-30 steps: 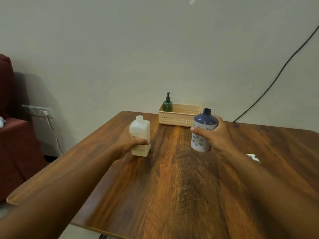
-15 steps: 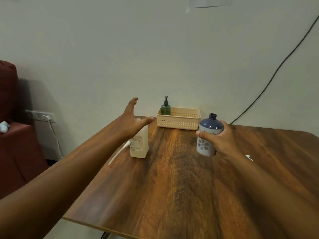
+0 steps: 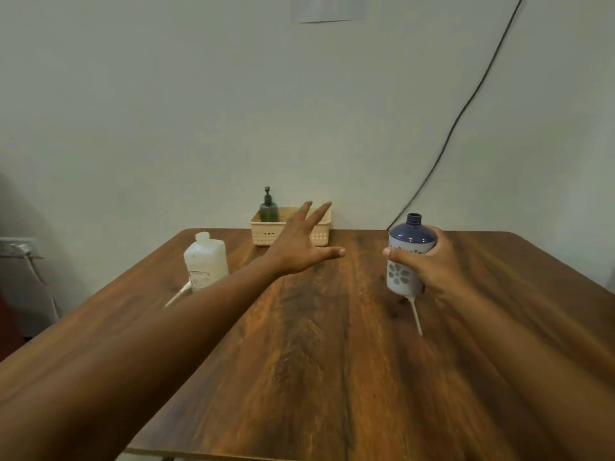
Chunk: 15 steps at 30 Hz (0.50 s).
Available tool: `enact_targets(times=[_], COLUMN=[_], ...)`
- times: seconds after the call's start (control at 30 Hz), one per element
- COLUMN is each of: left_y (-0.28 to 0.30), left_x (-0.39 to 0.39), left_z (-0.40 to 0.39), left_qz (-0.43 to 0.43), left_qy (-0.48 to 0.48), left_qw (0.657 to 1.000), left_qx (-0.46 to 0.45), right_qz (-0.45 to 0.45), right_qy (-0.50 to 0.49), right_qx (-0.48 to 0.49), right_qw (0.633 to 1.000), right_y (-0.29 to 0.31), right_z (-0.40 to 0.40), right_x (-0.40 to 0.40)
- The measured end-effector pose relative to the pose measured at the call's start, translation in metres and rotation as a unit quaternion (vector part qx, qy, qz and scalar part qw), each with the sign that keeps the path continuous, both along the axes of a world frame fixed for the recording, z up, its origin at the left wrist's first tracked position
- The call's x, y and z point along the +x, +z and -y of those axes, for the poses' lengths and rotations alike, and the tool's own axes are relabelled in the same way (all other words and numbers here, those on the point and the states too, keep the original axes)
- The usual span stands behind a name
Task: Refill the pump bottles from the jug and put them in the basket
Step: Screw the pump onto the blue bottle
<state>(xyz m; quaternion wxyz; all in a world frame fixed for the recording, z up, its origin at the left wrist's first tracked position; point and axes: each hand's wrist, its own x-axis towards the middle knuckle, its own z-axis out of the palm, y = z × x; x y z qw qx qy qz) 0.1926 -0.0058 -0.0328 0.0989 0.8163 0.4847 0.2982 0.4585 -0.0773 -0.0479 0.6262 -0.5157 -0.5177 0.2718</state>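
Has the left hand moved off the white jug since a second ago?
Yes. The left hand let go of the white jug and moved right, now open in front of the basket.

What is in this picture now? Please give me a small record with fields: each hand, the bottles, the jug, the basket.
left hand: open, fingers spread, raised above the table, holding nothing
right hand: grips the blue bottle
blue bottle: upright, neck open, no pump on it
jug: white, standing on the table at the left, free of both hands
basket: beige, at the table's far edge by the wall
green pump bottle: upright in the basket's left end, pump fitted
white tubes: one beside the jug, one below the blue bottle
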Motion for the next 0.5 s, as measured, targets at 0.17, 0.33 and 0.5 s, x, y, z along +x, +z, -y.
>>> enact_targets(times=[0.17,0.33,0.5], left_y=[-0.016,-0.032,-0.046], left_x=[0.061,0.109,0.159], left_z=[-0.006,-0.014,-0.019], left_qz=[-0.043,-0.080,-0.122], left_qy=[-0.020,-0.046,-0.084], left_qw=[0.998,0.991,0.984], left_qx=[-0.050,-0.096,-0.103], right_qz=[0.018,0.008,0.001], right_qy=[-0.035,-0.061,-0.064], right_qx=[0.000,-0.010,-0.025], right_qw=[0.999,0.998,0.998], right_y=[-0.002,-0.011,-0.023], right_z=[0.016,0.026,0.033], right_x=[0.051,0.086,0.117])
